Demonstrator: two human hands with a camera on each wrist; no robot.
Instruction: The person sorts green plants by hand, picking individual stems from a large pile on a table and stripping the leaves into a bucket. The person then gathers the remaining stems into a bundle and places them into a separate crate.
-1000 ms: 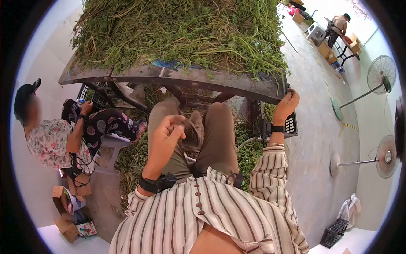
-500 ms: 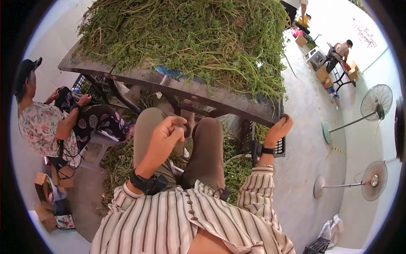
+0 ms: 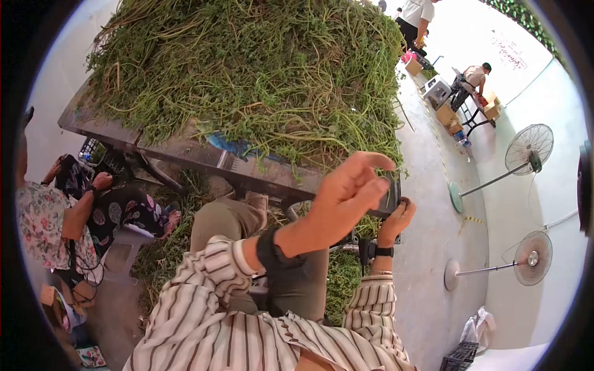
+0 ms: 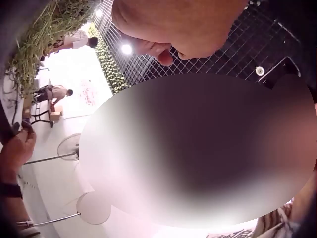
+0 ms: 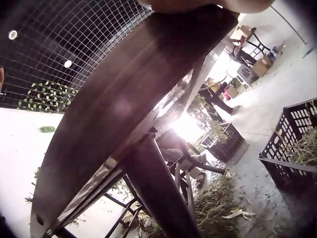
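Head view. Left hand: one, raised; fingers loosely bent, thumb near forefinger, nothing seen held. Right hand: one, fingers curled on the near right corner of the desk. Step in hand, as judged: steadying at the desk; the next move probably calls for the left hand to reach forward. Heap of green stems: one, on the desk, beyond both hands; left-hand contact cannot be told. Pedestal fan: right side, well apart.
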